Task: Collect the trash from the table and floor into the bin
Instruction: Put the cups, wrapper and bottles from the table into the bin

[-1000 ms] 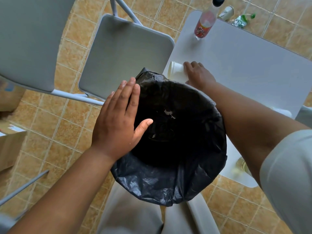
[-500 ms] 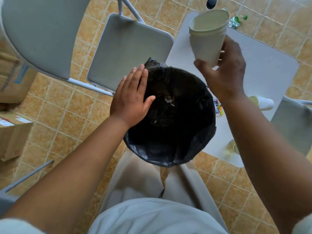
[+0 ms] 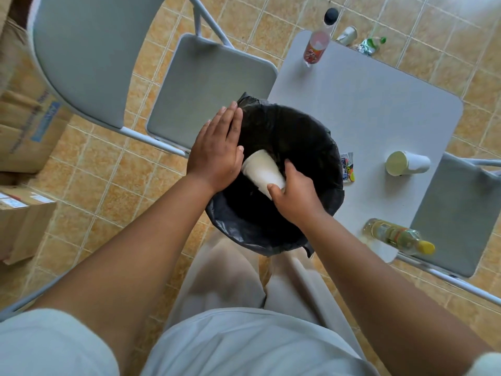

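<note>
A bin lined with a black bag (image 3: 306, 137) stands in front of me, against the white table (image 3: 379, 109). My right hand (image 3: 295, 196) grips a white paper cup (image 3: 261, 172) over the bin's mouth, the cup tilted with its open end to the upper left. My left hand (image 3: 217, 153) lies flat with straight fingers on the bin's left rim. On the table are another paper cup (image 3: 406, 164) on its side, a small colourful wrapper (image 3: 347, 169), a lying bottle with a yellow cap (image 3: 398, 236) and a standing red-labelled bottle (image 3: 315, 44).
A grey folding chair (image 3: 211, 85) stands left of the table and another chair seat (image 3: 461, 213) at the right. A can (image 3: 347, 35) and a crumpled green-capped bottle (image 3: 370, 44) lie on the tiled floor beyond the table. Cardboard boxes (image 3: 24, 137) sit at the far left.
My right hand picked the cup off the table, lifted it high, and has now brought it down over the bin's mouth. My left hand stays on the rim.
</note>
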A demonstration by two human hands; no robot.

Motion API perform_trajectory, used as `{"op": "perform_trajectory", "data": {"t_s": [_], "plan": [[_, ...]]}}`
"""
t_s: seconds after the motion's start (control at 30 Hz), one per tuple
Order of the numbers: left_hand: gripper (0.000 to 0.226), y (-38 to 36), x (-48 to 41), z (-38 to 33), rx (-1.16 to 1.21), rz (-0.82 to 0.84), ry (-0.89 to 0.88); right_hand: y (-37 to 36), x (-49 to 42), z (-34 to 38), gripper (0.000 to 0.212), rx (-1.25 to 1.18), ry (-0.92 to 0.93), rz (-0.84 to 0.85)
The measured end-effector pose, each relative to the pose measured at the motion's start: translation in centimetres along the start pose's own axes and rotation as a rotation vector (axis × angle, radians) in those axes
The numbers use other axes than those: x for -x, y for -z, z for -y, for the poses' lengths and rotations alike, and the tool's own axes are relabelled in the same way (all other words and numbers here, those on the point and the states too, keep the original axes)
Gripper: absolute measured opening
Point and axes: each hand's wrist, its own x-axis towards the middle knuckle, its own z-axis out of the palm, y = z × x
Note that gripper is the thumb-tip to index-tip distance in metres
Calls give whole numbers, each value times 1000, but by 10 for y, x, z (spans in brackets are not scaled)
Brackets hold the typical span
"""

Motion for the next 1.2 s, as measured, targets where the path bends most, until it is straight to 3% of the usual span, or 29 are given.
{"op": "perform_trajectory", "data": {"t_s": [0.17,0.4,0.6,0.93,1.07,1.2], "plan": [[69,1,0,-1,0,16,5,2,2,1,66,27,104,-50],[70,-1,0,-1,-26,10,2,39,-6,15,52,52,372,-333],[70,-3,0,-1,-43,-1,5,94,-61,39,46,62,463,-558],[68,-8,-1,2,-54,-66,-20,167,-240,52,49,472,176,-427],[67,-11,0,2,-64,-98,-25,179,-280,45,74,626,68,-257],[67,-11,-1,3,-59,-99,-23,175,-300,33,58,699,89,-257]]}}
